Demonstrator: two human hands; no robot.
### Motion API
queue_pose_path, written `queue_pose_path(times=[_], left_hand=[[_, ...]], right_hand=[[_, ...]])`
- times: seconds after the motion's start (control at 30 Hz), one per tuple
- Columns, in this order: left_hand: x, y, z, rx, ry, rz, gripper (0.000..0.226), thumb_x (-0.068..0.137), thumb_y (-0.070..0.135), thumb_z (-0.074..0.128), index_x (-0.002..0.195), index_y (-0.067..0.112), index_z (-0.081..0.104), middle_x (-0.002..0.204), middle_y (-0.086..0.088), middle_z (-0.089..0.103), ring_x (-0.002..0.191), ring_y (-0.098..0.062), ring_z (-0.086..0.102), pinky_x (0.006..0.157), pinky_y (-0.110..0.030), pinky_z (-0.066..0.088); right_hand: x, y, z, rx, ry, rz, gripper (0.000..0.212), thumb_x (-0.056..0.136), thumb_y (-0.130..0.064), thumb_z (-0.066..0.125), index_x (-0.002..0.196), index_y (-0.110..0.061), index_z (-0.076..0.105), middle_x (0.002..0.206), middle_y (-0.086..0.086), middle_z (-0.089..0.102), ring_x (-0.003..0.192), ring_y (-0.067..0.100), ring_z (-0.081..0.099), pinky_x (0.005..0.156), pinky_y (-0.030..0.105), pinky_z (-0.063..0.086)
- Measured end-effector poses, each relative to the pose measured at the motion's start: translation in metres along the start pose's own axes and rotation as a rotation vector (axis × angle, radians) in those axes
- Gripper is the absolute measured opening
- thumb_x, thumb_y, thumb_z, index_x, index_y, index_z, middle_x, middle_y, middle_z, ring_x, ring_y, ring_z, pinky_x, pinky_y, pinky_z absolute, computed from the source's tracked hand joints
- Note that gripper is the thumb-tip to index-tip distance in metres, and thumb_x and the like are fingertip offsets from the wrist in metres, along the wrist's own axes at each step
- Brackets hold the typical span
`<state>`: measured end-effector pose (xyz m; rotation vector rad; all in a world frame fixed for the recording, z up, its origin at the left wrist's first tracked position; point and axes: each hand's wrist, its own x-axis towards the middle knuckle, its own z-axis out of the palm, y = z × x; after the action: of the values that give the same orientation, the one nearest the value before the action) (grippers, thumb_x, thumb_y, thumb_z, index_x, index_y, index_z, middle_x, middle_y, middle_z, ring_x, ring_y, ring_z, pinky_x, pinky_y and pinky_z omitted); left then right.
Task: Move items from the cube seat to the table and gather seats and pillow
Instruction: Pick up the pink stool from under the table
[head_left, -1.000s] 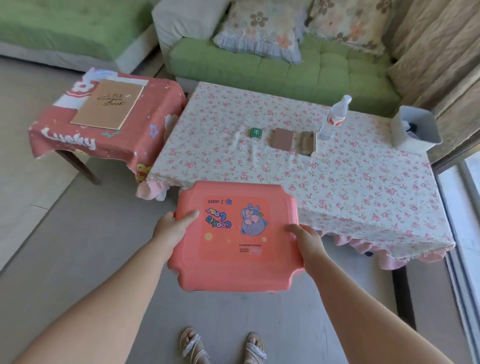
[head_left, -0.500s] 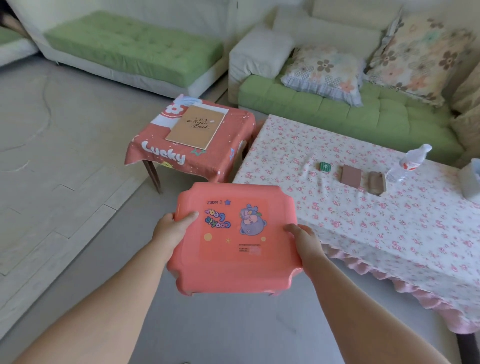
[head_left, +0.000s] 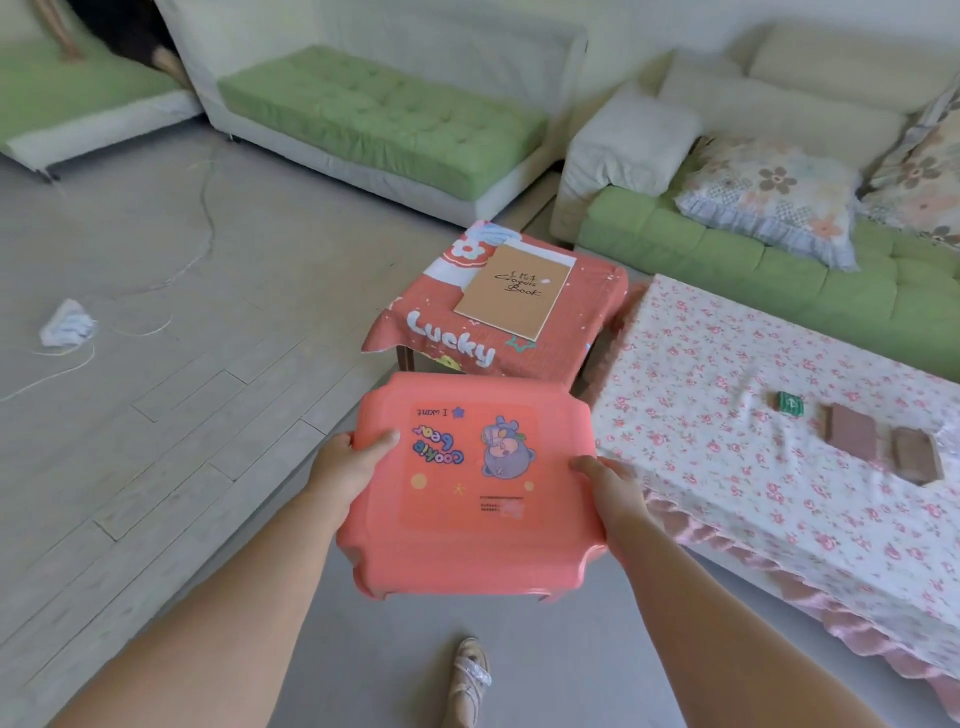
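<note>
I hold a pink plastic stool (head_left: 467, 540) with a cartoon sticker on its seat, lifted above the floor. My left hand (head_left: 345, 470) grips its left edge, and my right hand (head_left: 605, 486) grips its right edge. Just beyond it stands a cube seat (head_left: 587, 332) under a pink "Lucky" cloth, with a brown notebook (head_left: 514, 291) lying on top. To the right is the low table (head_left: 727, 374) with a floral cloth, bearing a green box (head_left: 790, 403) and two brown cards (head_left: 852, 432). A floral pillow (head_left: 769, 197) lies on the green sofa (head_left: 769, 260).
A second green sofa (head_left: 379, 124) runs along the back wall. A crumpled cloth (head_left: 67, 325) and a thin cord (head_left: 202, 218) lie on the grey floor at left. My sandalled foot (head_left: 470, 675) shows below the stool.
My view has swung left while the stool stays in both hands. The table has slid to the right of the frame and the open floor at left has come into sight.
</note>
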<state>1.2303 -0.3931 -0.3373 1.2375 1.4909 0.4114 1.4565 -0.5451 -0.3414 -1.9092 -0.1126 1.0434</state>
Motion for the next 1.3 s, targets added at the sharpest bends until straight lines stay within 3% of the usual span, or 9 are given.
queue_pose_path(times=[0.23,0.37,0.43,0.5,0.6,0.73,0.93,1.03,1.3], left_hand=[[0.065,0.013,-0.047,0.015,0.042,-0.011,0.051,0.076,0.046,0.071,0.104,0.005,0.065,0.101,-0.015,0.069,0.091,-0.034,0.066,0.084,-0.045,0.054],[0.099,0.028,-0.068,0.069,0.005,-0.035,0.04,0.077,0.044,0.071,0.093,0.008,0.064,0.097,-0.015,0.068,0.089,-0.033,0.066,0.081,-0.041,0.053],[0.121,0.044,-0.074,0.062,0.013,-0.022,0.035,0.081,0.04,0.07,0.094,0.009,0.061,0.098,-0.014,0.067,0.089,-0.033,0.065,0.081,-0.042,0.053],[0.141,0.055,-0.08,0.06,-0.013,-0.018,0.044,0.075,0.044,0.072,0.096,0.007,0.062,0.098,-0.014,0.067,0.09,-0.032,0.065,0.082,-0.042,0.053],[0.16,0.06,-0.086,0.115,-0.062,-0.05,0.062,0.062,0.055,0.067,0.101,0.007,0.062,0.097,-0.01,0.067,0.09,-0.032,0.065,0.08,-0.041,0.054],[0.204,0.07,-0.095,0.138,-0.109,-0.033,0.044,0.078,0.045,0.07,0.101,0.009,0.059,0.098,-0.01,0.065,0.091,-0.031,0.064,0.083,-0.041,0.053],[0.274,0.086,-0.097,0.209,-0.273,0.001,0.038,0.082,0.042,0.067,0.103,0.014,0.054,0.104,-0.01,0.064,0.098,-0.033,0.063,0.089,-0.046,0.052],[0.306,0.094,-0.102,0.25,-0.349,0.018,0.036,0.082,0.043,0.067,0.102,0.018,0.051,0.103,-0.008,0.062,0.098,-0.032,0.063,0.09,-0.046,0.052],[0.365,0.081,-0.105,0.301,-0.425,-0.003,0.031,0.084,0.037,0.067,0.104,0.019,0.052,0.104,-0.009,0.064,0.098,-0.031,0.063,0.09,-0.044,0.052]], right_hand=[[0.037,-0.032,0.071,-0.015,-0.023,-0.001,0.04,0.08,-0.022,0.062,0.118,-0.011,0.059,0.11,0.011,0.061,0.096,0.029,0.056,0.083,0.035,0.046],[0.045,-0.044,0.106,-0.03,-0.011,0.056,0.059,0.061,-0.034,0.062,0.115,-0.011,0.061,0.109,0.013,0.064,0.097,0.031,0.06,0.083,0.036,0.048],[0.056,-0.06,0.119,-0.011,0.008,0.05,0.052,0.07,-0.03,0.064,0.118,-0.01,0.06,0.112,0.014,0.063,0.1,0.031,0.059,0.085,0.038,0.049],[0.066,-0.075,0.129,-0.006,0.026,0.056,0.044,0.076,-0.027,0.063,0.116,-0.011,0.06,0.112,0.014,0.062,0.099,0.031,0.058,0.082,0.036,0.047],[0.07,-0.084,0.145,0.002,0.052,0.092,0.049,0.058,-0.035,0.06,0.102,-0.015,0.059,0.106,0.013,0.062,0.096,0.031,0.058,0.084,0.038,0.048],[0.088,-0.09,0.171,0.066,0.091,0.086,0.014,0.068,-0.027,0.065,0.078,-0.02,0.059,0.104,0.016,0.066,0.098,0.034,0.062,0.091,0.047,0.051],[0.102,-0.095,0.204,0.132,0.244,0.121,0.026,0.077,-0.024,0.064,0.102,-0.018,0.059,0.097,0.006,0.062,0.096,0.029,0.059,0.089,0.042,0.05],[0.106,-0.096,0.225,0.2,0.315,0.143,0.024,0.082,-0.021,0.061,0.105,-0.017,0.055,0.094,0.003,0.058,0.087,0.024,0.057,0.074,0.033,0.047],[0.127,-0.069,0.276,0.254,0.375,0.253,0.039,0.081,-0.023,0.063,0.118,-0.012,0.057,0.108,0.01,0.061,0.088,0.023,0.058,0.069,0.031,0.046]])
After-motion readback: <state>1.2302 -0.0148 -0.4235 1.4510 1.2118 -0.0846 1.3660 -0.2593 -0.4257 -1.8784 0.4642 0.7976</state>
